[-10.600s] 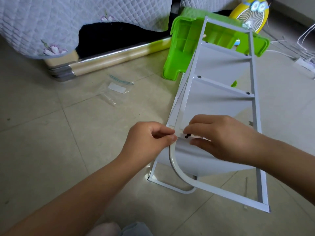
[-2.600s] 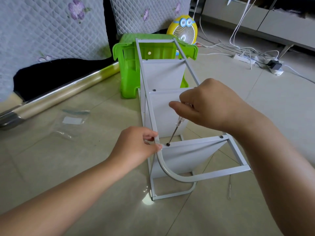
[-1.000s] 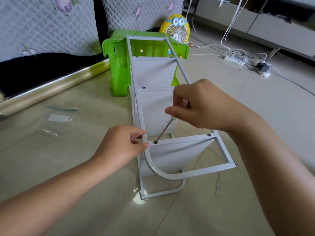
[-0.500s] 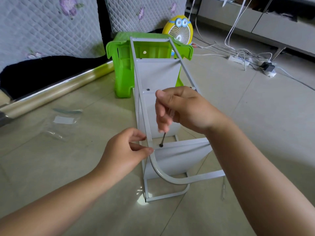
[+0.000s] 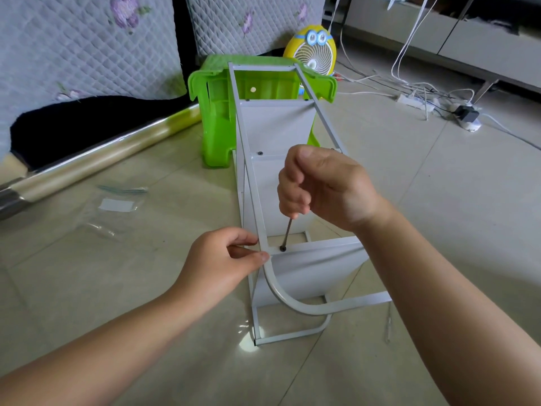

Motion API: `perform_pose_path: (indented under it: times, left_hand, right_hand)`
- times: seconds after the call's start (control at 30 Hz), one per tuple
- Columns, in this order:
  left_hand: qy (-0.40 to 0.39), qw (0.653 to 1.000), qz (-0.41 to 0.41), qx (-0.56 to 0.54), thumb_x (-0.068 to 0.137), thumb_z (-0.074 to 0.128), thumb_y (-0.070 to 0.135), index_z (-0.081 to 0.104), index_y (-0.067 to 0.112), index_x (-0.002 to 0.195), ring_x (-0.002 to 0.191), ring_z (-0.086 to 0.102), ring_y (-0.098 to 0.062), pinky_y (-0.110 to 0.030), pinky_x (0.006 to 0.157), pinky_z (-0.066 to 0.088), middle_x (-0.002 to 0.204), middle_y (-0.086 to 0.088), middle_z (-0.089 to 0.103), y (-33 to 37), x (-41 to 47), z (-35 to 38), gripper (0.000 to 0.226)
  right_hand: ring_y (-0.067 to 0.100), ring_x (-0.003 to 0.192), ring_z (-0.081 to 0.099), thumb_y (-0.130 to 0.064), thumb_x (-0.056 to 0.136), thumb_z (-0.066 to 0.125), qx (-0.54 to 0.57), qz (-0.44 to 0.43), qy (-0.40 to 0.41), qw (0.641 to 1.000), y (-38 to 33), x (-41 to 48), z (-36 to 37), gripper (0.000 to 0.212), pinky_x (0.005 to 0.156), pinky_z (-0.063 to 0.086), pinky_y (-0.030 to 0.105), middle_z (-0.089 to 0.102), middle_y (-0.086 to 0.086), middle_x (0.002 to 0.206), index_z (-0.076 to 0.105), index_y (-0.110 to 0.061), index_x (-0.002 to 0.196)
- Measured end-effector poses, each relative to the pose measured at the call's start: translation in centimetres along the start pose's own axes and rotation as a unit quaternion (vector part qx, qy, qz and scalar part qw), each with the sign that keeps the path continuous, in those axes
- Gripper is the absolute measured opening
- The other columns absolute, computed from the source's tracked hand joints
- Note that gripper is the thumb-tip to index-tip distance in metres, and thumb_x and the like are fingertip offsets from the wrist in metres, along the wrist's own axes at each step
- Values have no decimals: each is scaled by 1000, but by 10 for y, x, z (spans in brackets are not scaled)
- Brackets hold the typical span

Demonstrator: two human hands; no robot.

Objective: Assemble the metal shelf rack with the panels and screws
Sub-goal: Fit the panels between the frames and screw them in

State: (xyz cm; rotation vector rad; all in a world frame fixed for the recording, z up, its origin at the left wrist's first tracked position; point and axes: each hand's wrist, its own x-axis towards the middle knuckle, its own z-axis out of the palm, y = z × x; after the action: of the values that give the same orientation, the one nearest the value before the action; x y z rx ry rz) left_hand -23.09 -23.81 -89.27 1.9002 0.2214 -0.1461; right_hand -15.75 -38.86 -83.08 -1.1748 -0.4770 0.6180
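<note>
On the floor [image 5: 456, 218], rack [image 5: 275, 127] lies pointing away

Readable text: none in sight right now.
Plastic bag [image 5: 117, 213] label: white patch, too small and blurred to read.

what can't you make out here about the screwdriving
Head view only.
- screwdriver handle: wrapped inside the right hand
- screw: under the tip, too small to judge depth
- rack near corner: behind the right forearm
- thin floor item beside it: too small to name
</note>
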Motion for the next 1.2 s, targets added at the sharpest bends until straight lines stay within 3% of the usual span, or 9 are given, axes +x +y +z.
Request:
perform_pose_path:
  times: [0.13,0.23,0.4,0.5,0.63,0.77,0.9,1.03,1.2]
  left_hand:
    - [-1,1000,-13,-6,71,76,11,60,32,74,65,61,-11,-26,72,48,72,-1,67,1,-1,1,27]
    - [-2,1000,-12,-4,71,76,11,60,32,73,65,61,-14,-30,75,49,71,-5,67,2,0,0,26]
    - [3,1000,-9,6,72,75,13,60,28,74,66,60,-19,-29,74,48,76,-17,68,3,0,0,21]
    - [4,1000,-13,6,72,75,13,61,27,74,66,59,-20,-29,74,47,77,-20,68,3,0,1,20]
    - [7,1000,-11,8,72,75,14,61,29,74,71,62,-22,-32,77,50,76,-17,68,3,-1,1,21]
    - [1,1000,-12,10,72,75,14,60,30,75,74,64,-23,-34,79,51,76,-13,69,4,0,0,22]
    - [2,1000,-14,0,72,75,12,60,31,74,74,64,-22,-38,83,51,74,-9,68,5,0,1,24]
    - [0,1000,-19,-4,72,75,11,59,31,73,73,63,-20,-36,84,50,73,-6,67,6,0,0,25]
    - [1,1000,-13,-2,72,75,11,59,31,72,74,63,-24,-39,84,51,79,-18,69,6,-1,1,25]
  right_hand:
    - [10,40,33,-22,86,31,-91,-30,40,995,3,1,8,23,45,35,22,35,-7,44,36,-10,66]
    - [8,40,34,-24,86,31,-123,-79,124,981,9,-7,14,24,47,36,23,35,-10,43,35,-12,65]
    - [5,44,40,-40,87,32,-247,-202,296,900,31,-26,31,33,54,36,33,45,-12,44,36,-21,61]
    - [5,44,41,-35,90,32,-238,-188,332,893,31,-24,34,34,54,39,34,45,-12,42,37,-18,61]
    - [12,51,51,-27,87,33,-249,-144,257,922,19,-24,21,31,52,36,13,54,-6,47,47,-15,63]
    - [24,61,63,-14,80,43,-107,-69,51,990,0,-15,2,32,62,49,25,65,6,56,64,-11,56]
    - [21,45,56,-20,61,57,-9,-6,-100,995,-8,-1,-1,17,50,42,18,63,8,50,67,-6,61]
    - [1,31,24,-1,61,38,32,38,-68,996,-6,3,3,24,43,15,10,31,-7,33,61,-8,54]
    - [1,30,13,-8,89,33,-2,-23,120,992,-4,-2,17,21,45,10,11,22,-12,33,46,-8,72]
